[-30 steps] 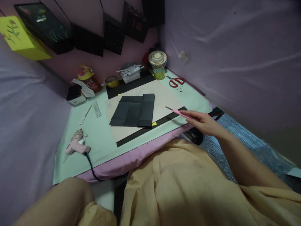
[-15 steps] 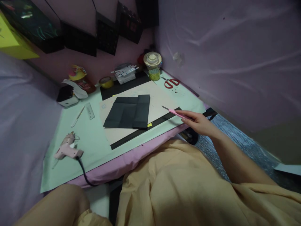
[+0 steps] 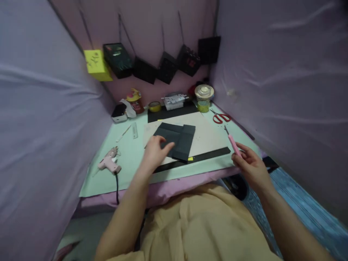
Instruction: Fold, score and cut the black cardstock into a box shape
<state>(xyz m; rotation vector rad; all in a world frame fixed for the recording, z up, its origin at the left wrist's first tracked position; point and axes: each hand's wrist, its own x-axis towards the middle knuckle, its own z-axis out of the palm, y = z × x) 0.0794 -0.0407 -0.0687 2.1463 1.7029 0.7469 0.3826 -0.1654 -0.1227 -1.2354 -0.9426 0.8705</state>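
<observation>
My right hand (image 3: 251,165) grips a pink craft knife (image 3: 235,145) at the right edge of the table, its blade tip pointing up and away. Over the left part of the folded black card (image 3: 185,143) is my left hand (image 3: 156,152), thumb apart from the bent fingers and nothing seen between them. Whether those fingers touch the card I cannot tell. The card lies on a pale board (image 3: 209,136), with creases across it and a raised-looking strip on its right side. Along the board's near edge runs a black strip (image 3: 212,155).
Left on the table lie a pink glue gun (image 3: 109,162) with its cord, a white pen (image 3: 123,133) and a small ruler (image 3: 135,130). Red-handled scissors (image 3: 221,117) lie at right. Tape rolls (image 3: 154,106) and containers line the back, under hanging black boxes (image 3: 145,69).
My left hand has come into view and reached over the black card. The craft knife has turned from pointing left to pointing away. The view has shifted, showing more of the back wall.
</observation>
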